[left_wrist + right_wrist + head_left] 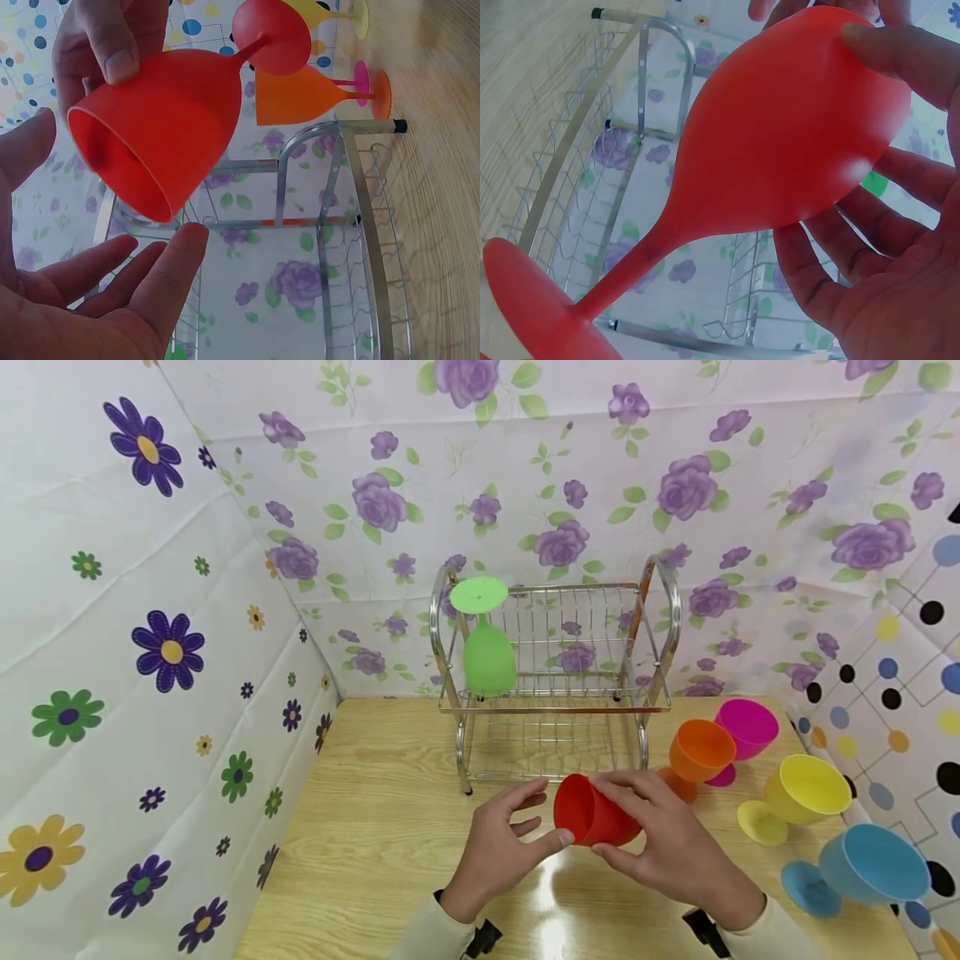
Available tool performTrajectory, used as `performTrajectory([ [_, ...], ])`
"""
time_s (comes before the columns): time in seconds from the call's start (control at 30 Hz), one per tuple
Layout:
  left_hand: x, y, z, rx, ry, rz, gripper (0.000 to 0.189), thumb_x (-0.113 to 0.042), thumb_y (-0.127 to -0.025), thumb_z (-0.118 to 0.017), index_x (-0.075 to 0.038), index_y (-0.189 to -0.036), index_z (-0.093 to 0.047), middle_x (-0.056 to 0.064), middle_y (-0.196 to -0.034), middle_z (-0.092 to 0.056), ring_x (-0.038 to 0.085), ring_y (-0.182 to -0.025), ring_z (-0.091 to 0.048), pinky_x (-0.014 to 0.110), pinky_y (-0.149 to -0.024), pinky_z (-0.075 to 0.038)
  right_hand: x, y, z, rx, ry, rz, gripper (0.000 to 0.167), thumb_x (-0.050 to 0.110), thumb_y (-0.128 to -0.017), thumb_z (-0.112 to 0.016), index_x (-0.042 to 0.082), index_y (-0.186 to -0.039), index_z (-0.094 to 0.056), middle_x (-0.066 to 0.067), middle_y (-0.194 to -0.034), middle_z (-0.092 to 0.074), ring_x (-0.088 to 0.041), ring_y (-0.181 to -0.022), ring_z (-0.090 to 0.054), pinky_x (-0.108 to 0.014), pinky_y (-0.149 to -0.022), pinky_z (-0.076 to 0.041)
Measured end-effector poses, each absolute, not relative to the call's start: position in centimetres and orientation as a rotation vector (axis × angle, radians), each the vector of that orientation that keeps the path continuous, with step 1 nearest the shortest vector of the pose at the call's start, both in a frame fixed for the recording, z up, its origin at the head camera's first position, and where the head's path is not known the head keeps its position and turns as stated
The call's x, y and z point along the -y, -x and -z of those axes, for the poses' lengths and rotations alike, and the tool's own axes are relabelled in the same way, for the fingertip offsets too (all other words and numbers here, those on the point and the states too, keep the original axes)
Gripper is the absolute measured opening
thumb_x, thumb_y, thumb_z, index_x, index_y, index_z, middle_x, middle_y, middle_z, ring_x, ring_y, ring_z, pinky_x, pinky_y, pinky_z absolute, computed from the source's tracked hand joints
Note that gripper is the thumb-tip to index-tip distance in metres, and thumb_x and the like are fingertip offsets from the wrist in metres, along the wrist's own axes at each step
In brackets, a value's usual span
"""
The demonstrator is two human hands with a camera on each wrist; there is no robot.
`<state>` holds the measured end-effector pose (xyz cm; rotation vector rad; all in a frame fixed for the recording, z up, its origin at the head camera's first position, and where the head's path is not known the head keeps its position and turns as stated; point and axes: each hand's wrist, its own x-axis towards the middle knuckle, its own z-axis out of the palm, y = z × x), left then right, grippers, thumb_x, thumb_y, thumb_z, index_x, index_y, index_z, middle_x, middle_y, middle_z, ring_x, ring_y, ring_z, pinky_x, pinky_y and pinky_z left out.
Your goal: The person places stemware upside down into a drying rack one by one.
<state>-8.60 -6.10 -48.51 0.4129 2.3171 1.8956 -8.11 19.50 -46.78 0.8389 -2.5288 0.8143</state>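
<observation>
Over the table (375, 810), in front of the wire rack (555, 710), the right hand (663, 835) has the red goblet (597, 817) by its bowl — thumb on one side, fingers curled round the other. Its mouth tips toward the left hand (502, 839), which is spread wide, close to the rim — whether touching, I can't tell. A green goblet (489, 660) sits upside down on the rack.

A red goblet (780, 135) of smooth plastic catches a soft sheen, while a metal rack (555, 710) gleams like polished chrome. A green goblet (489, 664) looks matt and plastic, the wood-grain table (375, 827) throws back a glossy glare, and the wall covering (480, 452) resembles creased cloth.
</observation>
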Motion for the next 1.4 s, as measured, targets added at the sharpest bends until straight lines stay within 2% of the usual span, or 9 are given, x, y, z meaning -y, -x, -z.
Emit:
performTrajectory([
  [0.4,5.3,8.0,48.4,-2.373,-0.467,-1.832,0.079,-0.047,-0.087,-0.087,-0.02,-0.154,-0.055,-0.002,-0.146,-0.063,0.024,-0.129,-0.064,0.031,-0.089,-0.065,-18.0,7.8,46.9,2.519,-0.913,-0.637,0.084,0.035,-0.066,-0.102,0.014,-0.14,-0.069,-0.003,-0.135,-0.066,-0.02,-0.12,-0.06,-0.037,-0.082,-0.068],
  [0.63,5.2,8.1,48.8,-2.341,-0.438,-1.846,0.067,-0.047,-0.087,-0.087,-0.03,-0.147,-0.061,-0.004,-0.143,-0.062,0.022,-0.125,-0.063,0.033,-0.085,-0.067,-17.6,7.6,46.8,2.522,-0.941,-0.564,0.085,0.036,-0.067,-0.101,0.013,-0.141,-0.068,-0.003,-0.135,-0.066,-0.021,-0.12,-0.06,-0.041,-0.087,-0.067],
  [1.17,5.5,8.2,49.0,-2.333,-0.353,-1.906,0.061,-0.044,-0.085,-0.089,-0.032,-0.14,-0.065,-0.006,-0.136,-0.065,0.024,-0.12,-0.063,0.032,-0.079,-0.067,-16.9,7.4,46.6,2.587,-0.902,-0.57,0.086,0.039,-0.068,-0.101,0.016,-0.144,-0.066,-0.001,-0.139,-0.064,-0.021,-0.125,-0.06,-0.037,-0.087,-0.067],
  [1.33,5.6,8.2,49.0,-2.295,-0.321,-1.948,0.058,-0.042,-0.086,-0.089,-0.031,-0.138,-0.066,-0.007,-0.135,-0.066,0.024,-0.12,-0.063,0.033,-0.081,-0.068,-17.0,7.0,46.6,2.566,-0.893,-0.645,0.083,0.037,-0.074,-0.098,0.019,-0.147,-0.064,-0.002,-0.145,-0.062,-0.022,-0.129,-0.058,-0.038,-0.086,-0.068],
  [1.4,5.6,8.2,49.0,-2.281,-0.317,-1.966,0.057,-0.041,-0.086,-0.088,-0.03,-0.138,-0.066,-0.006,-0.136,-0.066,0.024,-0.12,-0.063,0.034,-0.081,-0.068,-17.1,6.8,46.6,2.532,-0.887,-0.679,0.071,0.044,-0.084,-0.09,0.019,-0.146,-0.065,-0.003,-0.146,-0.061,-0.023,-0.13,-0.058,-0.038,-0.086,-0.068],
])
